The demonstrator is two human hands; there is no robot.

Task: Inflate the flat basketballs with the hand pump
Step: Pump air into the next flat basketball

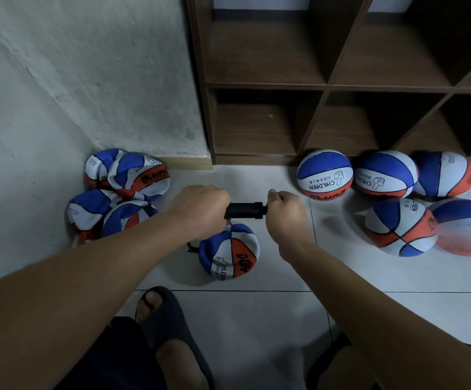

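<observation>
A black hand pump lies level between my two hands above the floor. My left hand grips its barrel end, and my right hand grips the handle end, which my fingers hide. Just below the pump a flat blue, white and orange basketball lies crumpled on the tiles, with a thin black hose at its left side. Several more flat balls are heaped against the wall at the left. Several round, inflated balls sit at the right.
A dark wooden cubby shelf stands at the back, its compartments open. A rough white wall closes the left side. My foot in a dark sandal rests on the white floor tiles below the flat ball.
</observation>
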